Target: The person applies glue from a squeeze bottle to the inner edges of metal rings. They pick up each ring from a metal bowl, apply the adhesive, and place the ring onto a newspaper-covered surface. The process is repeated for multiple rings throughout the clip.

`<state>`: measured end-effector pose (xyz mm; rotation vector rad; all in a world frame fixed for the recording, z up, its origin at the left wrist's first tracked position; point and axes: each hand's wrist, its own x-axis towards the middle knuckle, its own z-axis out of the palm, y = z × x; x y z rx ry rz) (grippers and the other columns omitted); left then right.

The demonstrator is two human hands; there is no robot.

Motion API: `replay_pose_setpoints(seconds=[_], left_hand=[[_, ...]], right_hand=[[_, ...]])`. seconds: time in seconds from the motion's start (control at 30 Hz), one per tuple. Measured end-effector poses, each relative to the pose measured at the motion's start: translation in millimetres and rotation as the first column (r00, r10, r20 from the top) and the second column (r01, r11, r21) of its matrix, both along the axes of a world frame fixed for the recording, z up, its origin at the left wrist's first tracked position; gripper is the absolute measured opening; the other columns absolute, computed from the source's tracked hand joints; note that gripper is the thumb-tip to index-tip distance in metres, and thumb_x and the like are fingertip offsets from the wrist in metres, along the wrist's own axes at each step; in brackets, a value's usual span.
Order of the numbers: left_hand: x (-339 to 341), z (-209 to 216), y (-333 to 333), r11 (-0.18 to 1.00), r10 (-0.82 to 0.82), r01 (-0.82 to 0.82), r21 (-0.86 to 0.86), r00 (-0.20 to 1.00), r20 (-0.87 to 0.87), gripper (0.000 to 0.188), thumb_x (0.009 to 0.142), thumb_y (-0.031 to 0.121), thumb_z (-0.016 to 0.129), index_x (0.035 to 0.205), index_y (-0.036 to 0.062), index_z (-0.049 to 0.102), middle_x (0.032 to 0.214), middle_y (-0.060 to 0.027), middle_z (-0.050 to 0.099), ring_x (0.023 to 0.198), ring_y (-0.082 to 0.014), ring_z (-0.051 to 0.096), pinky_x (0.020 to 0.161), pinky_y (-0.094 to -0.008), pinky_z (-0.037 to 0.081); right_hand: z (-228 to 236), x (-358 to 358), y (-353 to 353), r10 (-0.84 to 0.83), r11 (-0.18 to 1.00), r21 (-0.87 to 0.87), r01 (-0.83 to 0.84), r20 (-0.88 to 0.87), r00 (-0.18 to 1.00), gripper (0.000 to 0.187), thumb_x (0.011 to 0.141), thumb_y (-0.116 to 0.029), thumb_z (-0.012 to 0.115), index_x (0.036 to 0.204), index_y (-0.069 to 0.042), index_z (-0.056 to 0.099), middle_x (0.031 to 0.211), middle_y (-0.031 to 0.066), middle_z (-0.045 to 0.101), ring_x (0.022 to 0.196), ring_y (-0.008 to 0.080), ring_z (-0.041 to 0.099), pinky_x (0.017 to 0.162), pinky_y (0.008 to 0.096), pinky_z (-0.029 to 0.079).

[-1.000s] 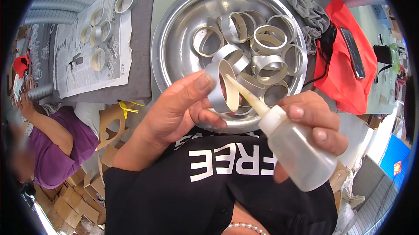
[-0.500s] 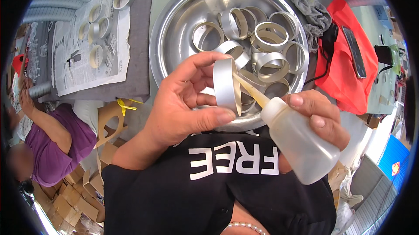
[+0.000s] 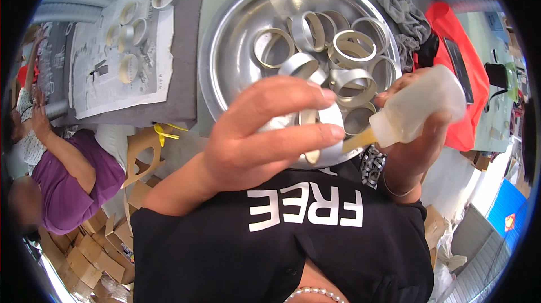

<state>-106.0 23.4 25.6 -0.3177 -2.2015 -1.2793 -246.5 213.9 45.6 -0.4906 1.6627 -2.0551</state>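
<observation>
In my left hand (image 3: 265, 134) is a silver metal ring (image 3: 331, 116), gripped with the fingers over it, so much of the ring is hidden. The hand is in front of the near part of a round steel basin (image 3: 211, 58). My right hand (image 3: 414, 154) is wrapped round a translucent white squeeze bottle (image 3: 424, 103), tilted with its base up and to the right. The bottle's yellowish nozzle (image 3: 359, 141) points down-left, close to the ring and the left fingertips; whether it touches them I cannot tell. Several similar rings (image 3: 354, 48) lie heaped in the basin.
Several rings (image 3: 128, 68) stand on a newspaper (image 3: 152, 86) on a grey-covered surface at the left. A red bag (image 3: 479, 94) with a dark phone (image 3: 459, 66) lies right of the basin, near a grey cloth (image 3: 400, 7). Another person in purple (image 3: 70, 185) sits at far left.
My left hand has turned, bringing its fingers over the ring. The bottle has moved up and right, its base swinging upward and its nozzle now pointing down-left.
</observation>
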Motion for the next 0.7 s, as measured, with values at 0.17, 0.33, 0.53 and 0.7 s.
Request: replay_pose_setpoints(seconds=[0.17, 0.33, 0.53, 0.7], left_hand=[[15, 18, -24, 0.978, 0.207, -0.205, -0.025, 0.975, 0.087, 0.062, 0.056, 0.007, 0.078, 0.117, 0.0042, 0.064, 0.112, -0.0129, 0.062, 0.101, -0.0277, 0.060, 0.085, -0.0349, 0.050], [63, -1, -95, 0.590, 0.804, -0.725, -0.355, 0.489, 0.338, 0.062, 0.069, 0.015, 0.080, 0.126, 0.0042, 0.057, 0.116, -0.0109, 0.055, 0.103, -0.0222, 0.058, 0.085, -0.0330, 0.050], [35, 1, -81, 0.684, 0.729, -0.649, -0.333, 0.629, 0.271, 0.059, 0.069, 0.010, 0.080, 0.124, 0.0040, 0.059, 0.118, -0.0136, 0.055, 0.108, -0.0302, 0.055, 0.093, -0.0392, 0.045], [-34, -5, -52, 0.802, 0.435, -0.186, -0.567, 0.833, 0.341, 0.067, 0.064, 0.015, 0.081, 0.126, 0.0069, 0.056, 0.122, -0.0131, 0.053, 0.112, -0.0303, 0.053, 0.096, -0.0401, 0.045]], right_hand=[[-27, -25, 4, 0.272, 0.886, -0.464, 0.004, 0.526, 0.806, 0.064, 0.099, -0.056, 0.043, 0.120, 0.005, 0.047, 0.097, 0.0125, 0.056, 0.050, 0.0052, 0.049, 0.040, 0.0177, 0.040], [-31, -41, 22, 0.218, 0.833, -0.548, 0.077, 0.452, 0.865, 0.064, 0.097, -0.058, 0.046, 0.118, 0.003, 0.052, 0.103, 0.0177, 0.064, 0.047, 0.0064, 0.051, 0.041, 0.0190, 0.042], [-27, -33, 17, 0.130, 0.855, -0.506, 0.117, 0.426, 0.895, 0.063, 0.098, -0.051, 0.050, 0.122, 0.007, 0.042, 0.098, 0.0155, 0.054, 0.048, 0.0069, 0.048, 0.044, 0.0178, 0.045], [-17, -27, 11, 0.157, 0.844, -0.530, 0.083, 0.392, 0.906, 0.066, 0.097, -0.054, 0.050, 0.120, 0.008, 0.043, 0.096, 0.0154, 0.054, 0.046, 0.0062, 0.048, 0.041, 0.0181, 0.043]])
